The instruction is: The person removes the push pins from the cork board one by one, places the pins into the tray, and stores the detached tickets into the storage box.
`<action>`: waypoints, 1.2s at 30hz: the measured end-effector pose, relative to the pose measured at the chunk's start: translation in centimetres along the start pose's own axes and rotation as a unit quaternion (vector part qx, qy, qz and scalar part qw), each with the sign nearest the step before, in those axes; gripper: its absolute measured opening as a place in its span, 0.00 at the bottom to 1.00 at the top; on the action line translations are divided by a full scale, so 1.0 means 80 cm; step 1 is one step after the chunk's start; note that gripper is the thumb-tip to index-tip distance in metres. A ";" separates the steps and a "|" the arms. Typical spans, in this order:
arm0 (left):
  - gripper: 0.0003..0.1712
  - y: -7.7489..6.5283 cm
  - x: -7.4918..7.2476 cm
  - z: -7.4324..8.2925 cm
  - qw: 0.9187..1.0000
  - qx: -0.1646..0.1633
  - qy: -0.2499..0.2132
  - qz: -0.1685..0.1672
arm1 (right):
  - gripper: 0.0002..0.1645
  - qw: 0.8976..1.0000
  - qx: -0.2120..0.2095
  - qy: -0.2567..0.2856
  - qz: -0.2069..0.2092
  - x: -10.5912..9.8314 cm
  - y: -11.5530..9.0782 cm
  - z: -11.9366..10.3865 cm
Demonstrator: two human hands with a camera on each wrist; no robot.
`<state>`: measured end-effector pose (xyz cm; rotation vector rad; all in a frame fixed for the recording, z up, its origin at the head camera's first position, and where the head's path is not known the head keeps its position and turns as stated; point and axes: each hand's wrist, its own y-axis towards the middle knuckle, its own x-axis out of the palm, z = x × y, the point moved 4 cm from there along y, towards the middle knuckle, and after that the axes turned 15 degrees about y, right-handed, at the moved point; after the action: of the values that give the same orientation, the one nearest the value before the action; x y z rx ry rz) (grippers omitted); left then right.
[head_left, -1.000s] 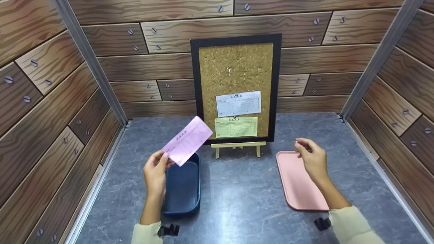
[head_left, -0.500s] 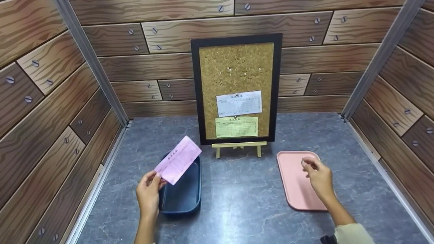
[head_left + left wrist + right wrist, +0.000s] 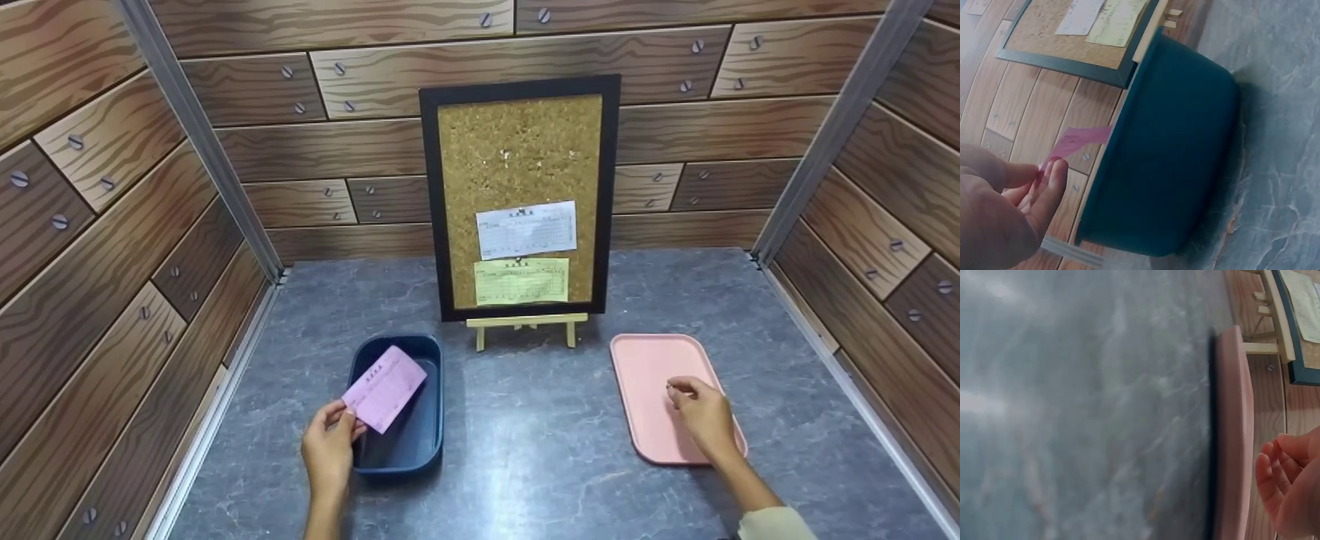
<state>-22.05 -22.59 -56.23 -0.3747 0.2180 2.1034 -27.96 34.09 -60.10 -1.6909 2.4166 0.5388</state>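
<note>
My left hand [image 3: 328, 442] pinches a pink printed slip [image 3: 386, 388] by its lower left corner. The slip slants over the dark blue tray [image 3: 433, 450]; in the left wrist view, the tray's wall hides part of it. Above the pink tray [image 3: 652, 360], my right hand [image 3: 705, 416] has thumb and fingertips together on a tiny shiny pushpin [image 3: 670, 387], too small to make out well. The right wrist view does not show the pin. A white slip [image 3: 526, 229] and a yellow-green slip [image 3: 522, 281] are pinned to the cork board [image 3: 517, 180].
The black-framed board leans on a small wooden easel [image 3: 527, 322] at the back of the grey table [image 3: 525, 420]. Several small shiny pins [image 3: 505, 155] stick in the upper cork. Wood-patterned walls [image 3: 337, 150] enclose the back and both sides.
My left hand has lowered and drawn back, bringing the pink slip from beside the board down to the blue tray. The right hand has come down and back over the pink tray.
</note>
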 end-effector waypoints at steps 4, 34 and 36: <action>0.16 -0.001 0.005 -0.001 1.000 0.004 0.011 -0.008 | 0.08 0.999 -0.004 -0.051 -0.011 -0.001 -0.002 0.009; 0.14 0.003 0.024 0.045 0.987 0.073 0.139 -0.019 | 0.11 0.997 -0.041 -0.066 -0.010 0.003 0.006 -0.038; 0.13 0.008 0.032 0.057 0.987 0.091 0.133 -0.022 | 0.11 0.997 -0.050 -0.051 -0.006 0.006 0.010 -0.051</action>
<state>-24.69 -19.53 -52.81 -0.5448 0.5488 1.9675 -28.52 32.38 -56.31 -1.6707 2.3420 0.7375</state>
